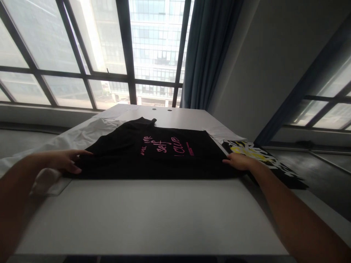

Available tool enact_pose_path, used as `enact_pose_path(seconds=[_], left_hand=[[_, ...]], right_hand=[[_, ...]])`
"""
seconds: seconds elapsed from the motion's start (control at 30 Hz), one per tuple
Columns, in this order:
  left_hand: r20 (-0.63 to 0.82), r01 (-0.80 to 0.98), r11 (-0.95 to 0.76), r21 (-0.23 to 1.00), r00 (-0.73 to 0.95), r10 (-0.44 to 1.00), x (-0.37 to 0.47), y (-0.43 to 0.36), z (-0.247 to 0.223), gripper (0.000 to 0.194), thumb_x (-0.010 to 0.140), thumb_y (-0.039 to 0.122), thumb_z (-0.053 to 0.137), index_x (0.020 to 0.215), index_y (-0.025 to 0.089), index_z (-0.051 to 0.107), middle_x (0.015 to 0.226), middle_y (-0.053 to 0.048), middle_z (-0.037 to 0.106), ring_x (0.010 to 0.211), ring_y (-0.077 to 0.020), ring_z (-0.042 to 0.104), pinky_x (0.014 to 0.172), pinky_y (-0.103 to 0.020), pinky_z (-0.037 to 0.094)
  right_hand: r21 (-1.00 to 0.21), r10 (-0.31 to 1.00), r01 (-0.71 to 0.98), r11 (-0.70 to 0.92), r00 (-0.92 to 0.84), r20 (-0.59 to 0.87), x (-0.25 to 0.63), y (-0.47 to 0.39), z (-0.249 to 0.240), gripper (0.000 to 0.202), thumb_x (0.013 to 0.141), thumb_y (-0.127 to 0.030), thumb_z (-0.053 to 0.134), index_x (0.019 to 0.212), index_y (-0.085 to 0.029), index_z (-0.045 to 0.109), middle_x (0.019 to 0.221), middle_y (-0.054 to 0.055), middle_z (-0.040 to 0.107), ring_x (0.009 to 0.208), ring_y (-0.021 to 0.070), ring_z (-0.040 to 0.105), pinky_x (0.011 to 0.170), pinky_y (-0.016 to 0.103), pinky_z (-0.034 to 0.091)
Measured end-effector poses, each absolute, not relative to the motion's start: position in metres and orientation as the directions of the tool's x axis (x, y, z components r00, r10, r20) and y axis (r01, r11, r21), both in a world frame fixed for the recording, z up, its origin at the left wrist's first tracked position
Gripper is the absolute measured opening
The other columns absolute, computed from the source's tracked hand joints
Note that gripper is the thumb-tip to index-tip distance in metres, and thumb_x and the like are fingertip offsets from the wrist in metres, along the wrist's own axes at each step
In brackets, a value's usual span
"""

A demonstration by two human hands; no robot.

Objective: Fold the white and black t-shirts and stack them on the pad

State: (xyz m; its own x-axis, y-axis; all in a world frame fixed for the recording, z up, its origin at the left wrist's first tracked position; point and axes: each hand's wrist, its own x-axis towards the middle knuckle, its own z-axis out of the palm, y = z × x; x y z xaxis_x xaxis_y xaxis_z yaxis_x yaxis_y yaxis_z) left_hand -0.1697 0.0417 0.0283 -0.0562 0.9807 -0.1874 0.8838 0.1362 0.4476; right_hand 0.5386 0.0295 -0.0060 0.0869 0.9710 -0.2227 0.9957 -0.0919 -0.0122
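Observation:
A black T-shirt point(164, 164) with pink lettering lies sideways across the white table point(153, 219), its near edge folded into a straight line. At the shirt's left end, my left hand point(64, 160) is closed on the fabric, forefinger over it and thumb lower down. My right hand point(237, 161) pinches the right end between thumb and fingers. Its fingertips are partly hidden by the cloth. The shirt's collar and a sleeve point toward the far left.
Crumpled white cloth point(82, 137) lies along the table's left side. On the right are a folded white cloth point(226, 133) and a black garment with yellow and white print point(271, 160). A blue curtain point(205, 54) and windows stand beyond the table.

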Motion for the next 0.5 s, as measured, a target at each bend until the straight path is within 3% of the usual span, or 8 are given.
enact_pose_path(seconds=[0.1,0.2,0.3,0.5], left_hand=[[-0.355,0.887,0.232,0.399,-0.084,0.931,-0.17,0.054,0.024,0.107,0.043,0.064,0.081,0.136,0.015,0.061,0.106,-0.016,0.077,0.095,-0.0357,0.073,0.07,-0.036,0.06],[-0.136,0.972,0.145,0.186,-0.12,0.983,-0.158,0.071,0.022,0.09,0.066,0.075,0.066,0.131,0.013,0.065,0.101,-0.014,0.078,0.096,-0.0351,0.071,0.084,-0.04,0.056],[0.011,0.991,-0.022,0.136,0.02,1.0,-0.131,0.091,0.017,0.076,0.08,0.074,0.052,0.122,0.014,0.07,0.112,-0.014,0.077,0.106,-0.033,0.07,0.096,-0.039,0.05],[0.039,0.934,-0.281,0.221,0.279,0.959,-0.081,0.127,-0.005,0.095,0.06,0.066,0.071,0.136,0.01,0.064,0.133,-0.02,0.068,0.118,-0.0345,0.066,0.102,-0.035,0.05]], right_hand=[[-0.086,0.978,0.994,-0.065,0.046,-0.203,0.54,0.029,-0.004,0.036,0.088,-0.051,0.063,0.092,-0.018,0.078,0.095,0.015,0.077,0.097,0.033,0.073,0.087,0.039,0.054],[-0.205,0.991,0.978,-0.035,0.007,-0.133,0.542,0.031,-0.002,0.043,0.084,-0.053,0.069,0.106,-0.016,0.076,0.109,0.016,0.076,0.105,0.0327,0.071,0.091,0.038,0.054],[-0.296,0.995,0.953,-0.066,0.042,-0.086,0.54,0.036,-0.003,0.052,0.082,-0.053,0.071,0.117,-0.015,0.072,0.114,0.016,0.075,0.105,0.0321,0.071,0.092,0.039,0.054],[-0.41,0.994,0.907,-0.096,0.108,0.006,0.533,0.043,-0.019,0.05,0.077,-0.032,0.076,0.124,-0.016,0.068,0.12,0.016,0.073,0.114,0.0306,0.068,0.095,0.038,0.053]])
